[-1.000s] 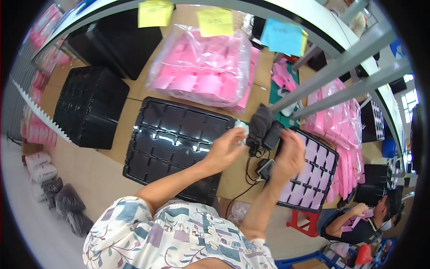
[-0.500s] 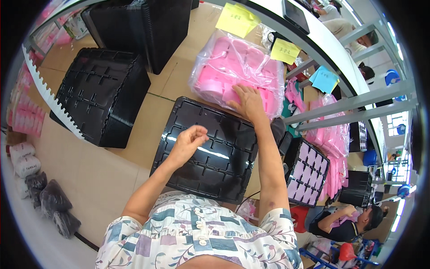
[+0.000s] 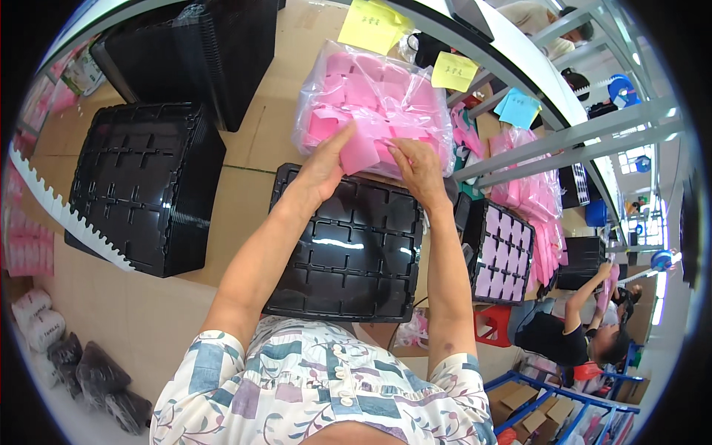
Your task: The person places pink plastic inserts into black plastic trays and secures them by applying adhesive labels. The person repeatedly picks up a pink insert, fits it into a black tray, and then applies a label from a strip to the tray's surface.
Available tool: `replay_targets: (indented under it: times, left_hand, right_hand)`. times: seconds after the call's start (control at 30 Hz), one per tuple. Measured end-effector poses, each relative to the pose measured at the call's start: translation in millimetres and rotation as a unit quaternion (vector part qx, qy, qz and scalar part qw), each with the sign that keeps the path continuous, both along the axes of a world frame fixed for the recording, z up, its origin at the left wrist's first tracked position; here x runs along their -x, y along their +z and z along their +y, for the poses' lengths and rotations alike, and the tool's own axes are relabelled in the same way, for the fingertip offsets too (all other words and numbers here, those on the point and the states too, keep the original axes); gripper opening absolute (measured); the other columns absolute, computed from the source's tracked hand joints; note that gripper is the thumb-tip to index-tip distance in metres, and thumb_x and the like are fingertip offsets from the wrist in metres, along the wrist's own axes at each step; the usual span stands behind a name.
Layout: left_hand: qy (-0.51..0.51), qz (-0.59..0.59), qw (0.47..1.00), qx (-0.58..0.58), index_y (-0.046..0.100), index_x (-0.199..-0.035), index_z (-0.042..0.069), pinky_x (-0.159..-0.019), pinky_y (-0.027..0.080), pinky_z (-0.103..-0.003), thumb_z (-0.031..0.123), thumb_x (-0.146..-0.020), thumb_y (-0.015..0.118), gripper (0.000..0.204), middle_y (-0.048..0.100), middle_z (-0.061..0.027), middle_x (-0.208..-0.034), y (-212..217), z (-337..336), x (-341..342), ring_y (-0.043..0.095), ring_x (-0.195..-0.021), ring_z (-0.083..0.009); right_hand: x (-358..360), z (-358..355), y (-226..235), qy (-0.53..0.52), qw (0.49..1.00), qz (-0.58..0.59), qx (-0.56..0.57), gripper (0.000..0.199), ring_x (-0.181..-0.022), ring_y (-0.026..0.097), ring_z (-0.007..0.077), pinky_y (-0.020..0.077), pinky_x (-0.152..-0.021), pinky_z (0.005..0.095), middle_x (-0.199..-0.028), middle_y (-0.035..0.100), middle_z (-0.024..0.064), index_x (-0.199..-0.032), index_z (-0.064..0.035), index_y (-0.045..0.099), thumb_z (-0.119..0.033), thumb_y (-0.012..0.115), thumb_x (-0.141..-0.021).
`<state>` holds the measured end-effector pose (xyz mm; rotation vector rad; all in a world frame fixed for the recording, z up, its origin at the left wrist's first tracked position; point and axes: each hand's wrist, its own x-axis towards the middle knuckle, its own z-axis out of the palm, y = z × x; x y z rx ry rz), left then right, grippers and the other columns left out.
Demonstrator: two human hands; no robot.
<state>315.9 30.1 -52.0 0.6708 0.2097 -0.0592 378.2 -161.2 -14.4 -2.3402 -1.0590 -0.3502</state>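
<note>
My left hand point(image 3: 323, 169) is closed on a flat pink piece point(image 3: 360, 151), held up over the far edge of the black tray. Just right of that piece, my right hand point(image 3: 420, 172) has its thumb and forefinger pinched together; what lies between the fingertips is too small to make out. Behind both hands is a clear plastic bag point(image 3: 302, 122) packed with stacks of similar pink pieces. The black tray point(image 3: 348, 256), divided into shallow compartments, lies in front of my body, beneath my forearms.
Stacked black trays point(image 3: 141, 185) stand at left, with a taller black stack point(image 3: 215, 59) behind. To the right, another black tray point(image 3: 475, 285) holds pale pink pieces. Grey rails point(image 3: 564, 152) cross at right. A co-worker point(image 3: 567, 326) sits beyond a red stool point(image 3: 492, 324).
My left hand has moved from above the tray to the bag's near edge and now holds a pink piece. The right hand has drawn its fingers into a pinch. The view has shifted slightly.
</note>
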Motion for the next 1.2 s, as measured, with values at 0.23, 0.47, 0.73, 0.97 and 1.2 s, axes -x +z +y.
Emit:
replay_targets:
  times: [0.23,0.47,0.73,0.97,1.2]
  left_hand:
    - [0.035,-0.018,0.997,0.070,0.061,-0.112,0.008,-0.063,0.054,-0.024,0.007,-0.087,0.072,0.028,0.065,-0.0012,-0.098,35.4,11.2,24.7,0.064,-0.082,-0.0102]
    - [0.003,0.016,1.000,0.007,0.056,-0.120,0.009,-0.048,0.044,-0.018,0.007,-0.088,0.069,0.034,0.063,-0.0003,-0.096,9.7,34.6,90.8,0.059,-0.076,-0.0043]
    - [0.000,0.059,0.977,-0.203,0.055,-0.116,0.005,-0.044,0.040,-0.018,0.000,-0.086,0.068,0.033,0.063,-0.0023,-0.090,-29.9,34.5,131.3,0.056,-0.064,-0.0051]
    - [0.006,0.100,0.935,-0.341,0.057,-0.106,0.003,-0.044,0.039,-0.021,0.007,-0.090,0.064,0.018,0.061,0.0001,-0.077,-55.1,33.4,167.4,0.052,-0.058,-0.0045]
    - [-0.018,0.141,0.789,-0.598,0.060,-0.088,-0.001,-0.052,0.043,-0.032,0.015,-0.092,0.061,0.016,0.054,-0.0070,-0.061,-78.9,21.9,219.4,0.054,-0.056,-0.0136]
  right_hand:
    - [99.0,27.2,-28.9,-0.013,0.979,0.038,-0.197,0.005,-0.077,0.063,0.0317,0.0505,-0.072,0.0396,-0.084,0.064,0.0142,-0.085,-0.0015,0.065,-0.006,0.063,-0.084]
    - [73.3,19.0,-96.2,0.076,0.394,0.566,-0.720,0.053,-0.129,0.049,0.0304,0.0391,-0.107,0.0529,-0.139,0.053,0.0118,-0.138,-0.0079,0.048,-0.045,0.041,-0.101]
    - [110.1,-68.6,-104.6,0.014,0.488,0.500,-0.715,0.051,-0.096,0.063,0.0178,0.0523,-0.086,0.0373,-0.114,0.066,0.0074,-0.127,-0.0020,0.054,-0.041,0.063,-0.095]
    - [159.7,-110.8,-89.6,-0.216,0.685,0.480,-0.503,0.019,-0.073,0.061,0.0087,0.0485,-0.066,0.0244,-0.085,0.068,0.0027,-0.103,-0.0005,0.068,-0.013,0.069,-0.089]
    - [210.2,-136.6,-105.2,-0.343,0.685,0.548,-0.335,0.015,-0.059,0.052,0.0024,0.0332,-0.048,0.0179,-0.075,0.066,-0.0038,-0.096,-0.0033,0.068,-0.016,0.068,-0.089]
